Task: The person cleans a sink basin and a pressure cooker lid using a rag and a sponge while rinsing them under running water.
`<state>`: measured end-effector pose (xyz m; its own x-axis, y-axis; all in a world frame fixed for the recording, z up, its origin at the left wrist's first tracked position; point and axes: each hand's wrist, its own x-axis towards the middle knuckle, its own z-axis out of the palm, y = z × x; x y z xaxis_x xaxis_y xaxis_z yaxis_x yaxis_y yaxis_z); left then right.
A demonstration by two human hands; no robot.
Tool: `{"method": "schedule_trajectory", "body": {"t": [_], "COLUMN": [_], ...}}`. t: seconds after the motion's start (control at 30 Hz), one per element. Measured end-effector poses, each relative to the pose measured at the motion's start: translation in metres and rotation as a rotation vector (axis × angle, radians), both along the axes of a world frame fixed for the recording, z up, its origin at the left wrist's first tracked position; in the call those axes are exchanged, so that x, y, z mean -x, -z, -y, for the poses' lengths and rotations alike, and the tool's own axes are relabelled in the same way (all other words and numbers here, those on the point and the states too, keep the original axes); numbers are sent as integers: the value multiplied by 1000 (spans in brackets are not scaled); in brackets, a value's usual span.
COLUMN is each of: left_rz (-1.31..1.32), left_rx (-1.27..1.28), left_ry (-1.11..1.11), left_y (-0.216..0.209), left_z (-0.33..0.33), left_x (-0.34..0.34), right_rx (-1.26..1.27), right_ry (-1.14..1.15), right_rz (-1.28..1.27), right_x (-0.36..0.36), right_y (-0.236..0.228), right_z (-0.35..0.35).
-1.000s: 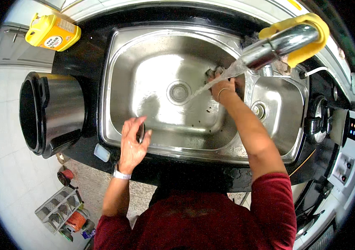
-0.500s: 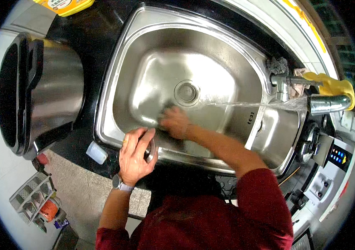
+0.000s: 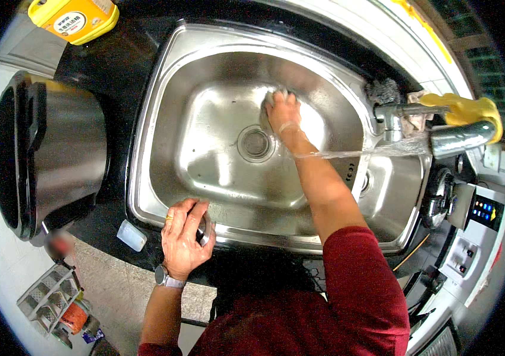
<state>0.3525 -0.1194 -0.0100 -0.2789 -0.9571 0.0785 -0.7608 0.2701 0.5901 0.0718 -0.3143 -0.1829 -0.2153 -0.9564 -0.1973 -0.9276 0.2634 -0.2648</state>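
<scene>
Beyond the drain [image 3: 256,144], slightly right: grey pad [image 3: 269,101], long axis hidden, under the right hand [image 3: 284,113], fingers curled over it. Nearside left of drain, farther from pad: left hand [image 3: 187,240], pinching round metal piece [image 3: 204,230].

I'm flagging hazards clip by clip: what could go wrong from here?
The water stream meets or crosses the right forearm, so it might splash outward. The left hand has its fingers on a round metal object, which could slip. A small pale box near the front edge of the counter might get knocked off.
</scene>
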Motion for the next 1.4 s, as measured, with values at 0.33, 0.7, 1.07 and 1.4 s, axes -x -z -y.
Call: {"method": "schedule_trajectory", "body": {"t": [0.33,0.7,1.07,1.4], "left_rz": [16,32,36,37], "left_rx": [9,70,49,42], "left_ry": [9,6,16,16], "left_y": [-4,1,4,2], "left_z": [-2,-7,-7,-6], "left_x": [4,1,1,1], "right_rx": [-528,691,801,-88], "right_ry": [-357,-80,105,-81], "right_rz": [148,1136,1030,305], "right_x": [31,61,41,48], "right_y": [-47,-313,-310,-67], "right_z": [-131,-126,14,-120]}}
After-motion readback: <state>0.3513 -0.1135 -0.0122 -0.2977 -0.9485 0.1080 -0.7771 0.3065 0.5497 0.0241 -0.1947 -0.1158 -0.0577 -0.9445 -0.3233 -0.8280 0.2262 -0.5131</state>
